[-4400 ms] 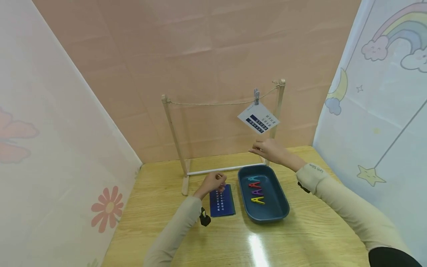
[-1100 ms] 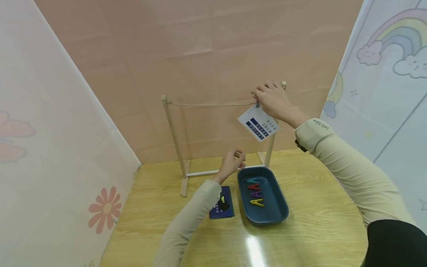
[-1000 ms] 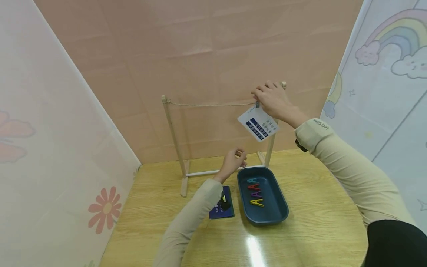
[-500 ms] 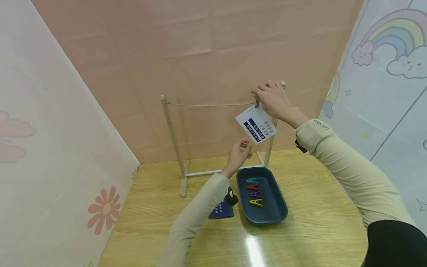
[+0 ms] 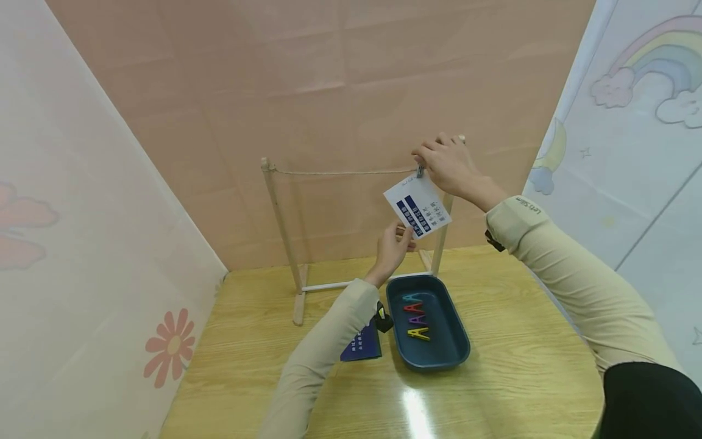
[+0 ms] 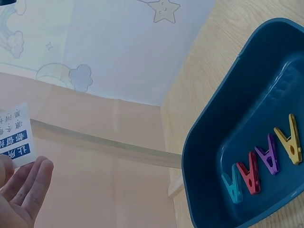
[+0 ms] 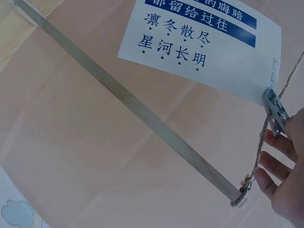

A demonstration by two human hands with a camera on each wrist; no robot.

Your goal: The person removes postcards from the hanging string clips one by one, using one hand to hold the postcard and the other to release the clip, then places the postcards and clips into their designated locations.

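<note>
A white card with dark blue bands of printed characters hangs tilted from the rope, held at its upper corner by a grey clothespin. My right hand pinches that clothespin at the rope, near the right post. At the card's lower corner, my left hand has thumb and fingers on the edge, pinching it. In the left wrist view only part of the left hand and the card shows, at the left border.
A blue tray holds yellow, purple, red and teal clothespins. Left of it lies dark blue printed cards, partly under the left sleeve. The wooden rack's left post stands behind.
The right hand rose to the clothespin on the rope and stays there. My left hand moved up and right from above the blue cards to the white card, whose tilt has shifted slightly.
</note>
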